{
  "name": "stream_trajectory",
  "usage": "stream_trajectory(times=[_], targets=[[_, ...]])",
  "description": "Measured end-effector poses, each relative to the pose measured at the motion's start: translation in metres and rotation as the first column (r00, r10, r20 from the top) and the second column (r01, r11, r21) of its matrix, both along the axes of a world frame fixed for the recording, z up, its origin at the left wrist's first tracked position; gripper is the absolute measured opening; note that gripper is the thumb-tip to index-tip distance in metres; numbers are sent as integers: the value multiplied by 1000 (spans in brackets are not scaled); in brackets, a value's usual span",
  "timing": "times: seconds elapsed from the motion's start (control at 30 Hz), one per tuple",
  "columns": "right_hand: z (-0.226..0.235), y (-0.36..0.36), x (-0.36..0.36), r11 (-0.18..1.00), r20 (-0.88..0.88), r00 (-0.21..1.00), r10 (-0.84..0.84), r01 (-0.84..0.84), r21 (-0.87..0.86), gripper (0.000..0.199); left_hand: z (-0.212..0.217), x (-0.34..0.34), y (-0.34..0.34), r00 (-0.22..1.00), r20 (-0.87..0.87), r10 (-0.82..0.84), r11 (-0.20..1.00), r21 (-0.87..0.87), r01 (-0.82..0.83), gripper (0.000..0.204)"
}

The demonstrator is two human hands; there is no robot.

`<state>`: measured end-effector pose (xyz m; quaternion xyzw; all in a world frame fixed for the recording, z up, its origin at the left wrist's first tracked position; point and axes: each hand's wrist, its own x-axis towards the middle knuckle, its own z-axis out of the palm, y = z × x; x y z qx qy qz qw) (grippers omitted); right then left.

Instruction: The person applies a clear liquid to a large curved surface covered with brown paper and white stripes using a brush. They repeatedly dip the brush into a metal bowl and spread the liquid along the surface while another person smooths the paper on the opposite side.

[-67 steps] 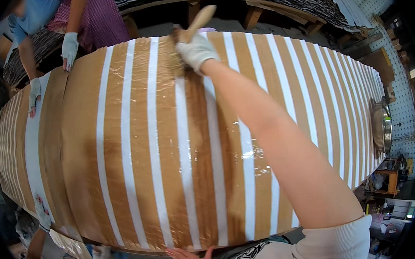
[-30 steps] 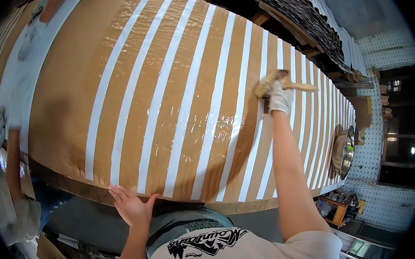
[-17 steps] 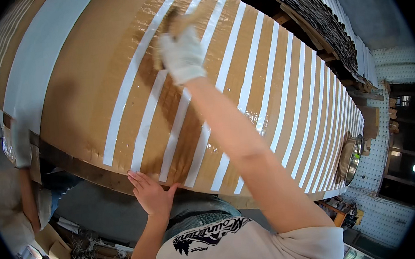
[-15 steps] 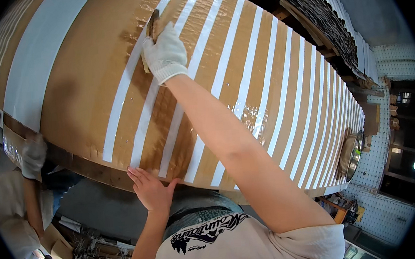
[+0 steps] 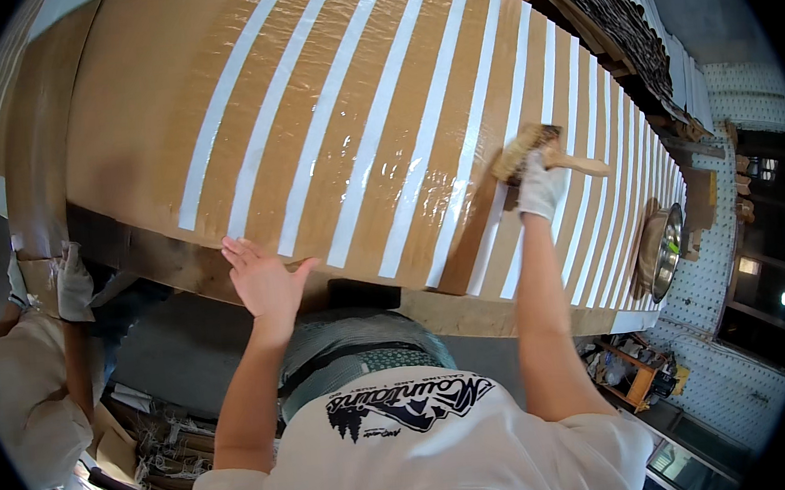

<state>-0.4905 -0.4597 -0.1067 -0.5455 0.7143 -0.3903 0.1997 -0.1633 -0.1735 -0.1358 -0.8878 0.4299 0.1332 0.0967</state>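
My right hand, in a white knit glove, grips a wide brush with pale bristles and a wooden handle. The brush is over the right-middle part of a long spread of brown sheets with white stripes between them. The left and middle of this surface shine as if wet. My left hand is bare and lies flat, fingers apart, at the near edge of the sheets. Whether the bristles touch the surface is hard to tell from the blur.
A metal bowl with something green in it stands at the right end. On the left, a co-worker's gloved hands hold the near end of a brown strip. Dark stacked layers lie beyond the far edge.
My right hand has swept the brush from the far left-middle to the right and nearer me. My left hand has shifted slightly. The co-worker's brown strip now covers the wide white band.
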Motion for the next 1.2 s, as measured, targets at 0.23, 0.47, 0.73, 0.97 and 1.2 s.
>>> stream_trajectory(times=[0.23,0.47,0.73,0.97,1.2], targets=[[47,20,135,970,-53,969,242,-242,-6,35,-3,-3,5,1000,-26,8,998,-65,-10,123],[14,68,319,871,-17,898,440,-422,252,55,-2,1,7,998,-58,-36,996,-88,31,122],[10,109,114,989,-56,995,76,-68,133,60,-8,24,42,966,-163,-202,960,-226,162,102],[22,98,23,921,-410,887,-211,321,219,47,-7,59,73,828,-384,-408,768,-634,85,55],[25,165,282,892,-239,859,453,-438,116,38,-20,99,71,922,-185,-341,737,-661,141,50]])
